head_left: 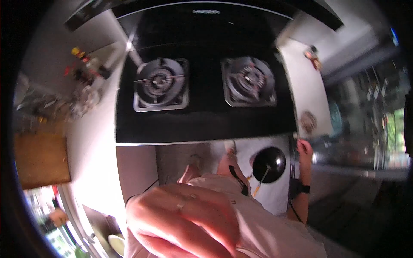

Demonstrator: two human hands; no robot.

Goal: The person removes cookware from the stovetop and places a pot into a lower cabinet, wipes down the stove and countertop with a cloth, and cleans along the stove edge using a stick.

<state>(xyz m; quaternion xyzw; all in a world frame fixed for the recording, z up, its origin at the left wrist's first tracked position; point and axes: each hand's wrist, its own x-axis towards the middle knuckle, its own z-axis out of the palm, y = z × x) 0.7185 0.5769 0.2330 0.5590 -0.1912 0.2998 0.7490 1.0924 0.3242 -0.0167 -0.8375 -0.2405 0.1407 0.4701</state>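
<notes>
My left hand [183, 219] is large and blurred in the bottom middle, close to the camera. Its fingers are bent and pressed together, and whatever lies inside them is hidden. At the right end of the counter's front edge is my right hand [304, 148], with a dark band on the wrist. Its fingers are curled in, too small to show what they hold. Left of that forearm and below the hob, a round black pan [269, 165] rests on a pale surface, with thin light-brown pieces beside it.
A black hob [206, 122] has a left burner [159, 81] and a right burner [251, 81]. Bottles [88, 64] and glassware stand at the left, near a brown board [43, 161]. Small items [312, 56] and a round clear object [308, 122] are on the right counter.
</notes>
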